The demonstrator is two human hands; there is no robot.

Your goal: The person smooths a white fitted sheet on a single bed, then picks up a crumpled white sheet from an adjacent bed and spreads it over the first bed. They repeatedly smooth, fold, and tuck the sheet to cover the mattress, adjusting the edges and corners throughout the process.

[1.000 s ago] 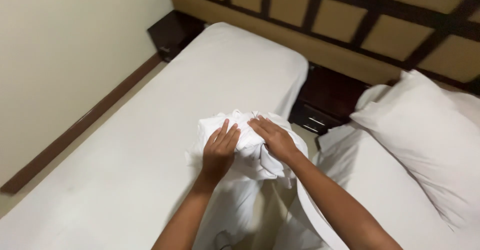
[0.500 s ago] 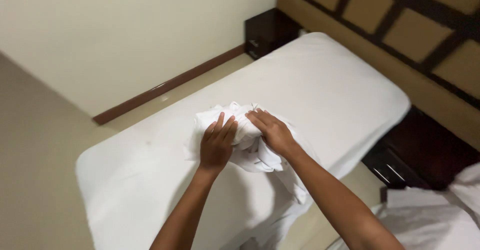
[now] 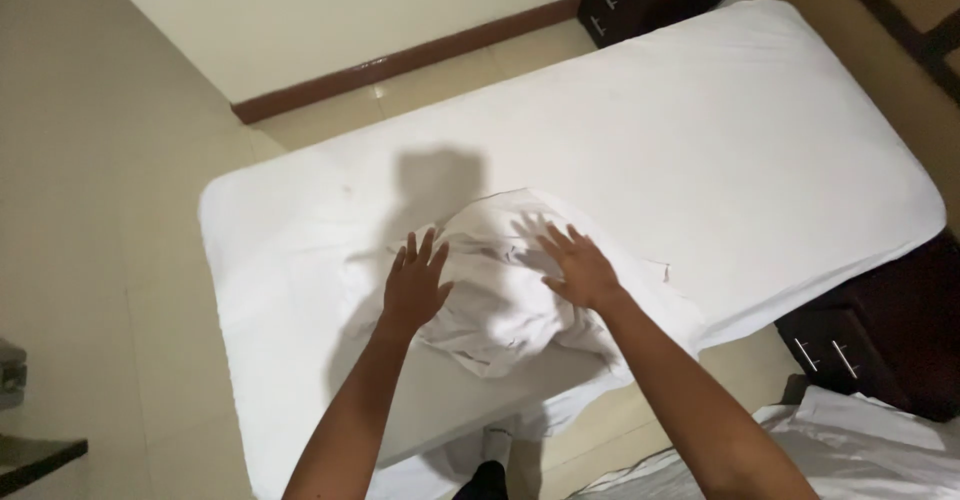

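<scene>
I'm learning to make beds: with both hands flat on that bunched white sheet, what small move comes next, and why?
Probably slide both palms outward. The left hand and right hand lie open on the white sheet, which sits crumpled in a heap near the edge of the mattress.

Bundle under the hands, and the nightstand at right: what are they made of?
White bundle: soft woven cloth, likely cotton, matte; it creases and bunches under the left hand and right hand. Nightstand: dark wood or veneer, slight sheen, metal bar handles.
</scene>
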